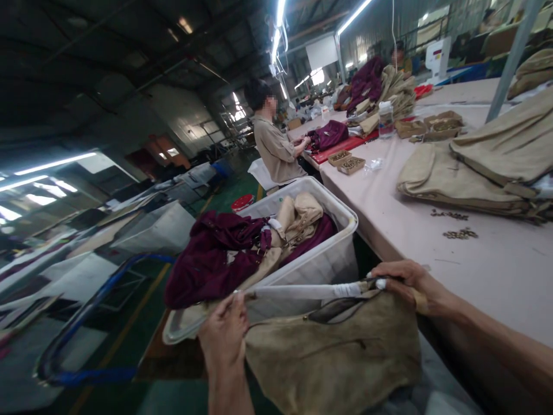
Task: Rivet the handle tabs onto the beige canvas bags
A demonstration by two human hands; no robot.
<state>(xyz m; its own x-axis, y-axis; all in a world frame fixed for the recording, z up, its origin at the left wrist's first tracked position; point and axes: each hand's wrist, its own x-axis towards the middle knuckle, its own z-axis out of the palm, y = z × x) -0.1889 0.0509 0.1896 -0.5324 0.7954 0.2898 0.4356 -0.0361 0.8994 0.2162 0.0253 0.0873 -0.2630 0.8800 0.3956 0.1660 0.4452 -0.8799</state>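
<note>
A khaki fabric bag [337, 357] hangs between my two hands, in front of the white bin. Along its top a strap [298, 292] with white wrapping is stretched nearly level. My left hand [227, 328] is closed on the strap's left end at the bag's upper left corner. At the upper right corner, my right hand [406, 282] grips the strap's other end, with the fingertips wearing white covers. A dark opening with a zipper edge shows below the strap. The bag's lower edge runs out of view.
A white plastic bin [319, 271] holds purple bags [216, 253] and khaki ones. On the pink table [496, 288] at right are khaki bags [479, 155], small metal parts [460, 234] and cardboard boxes [351, 165]. A person [276, 138] handles a purple bag beyond. A blue cart handle [86, 311] stands left.
</note>
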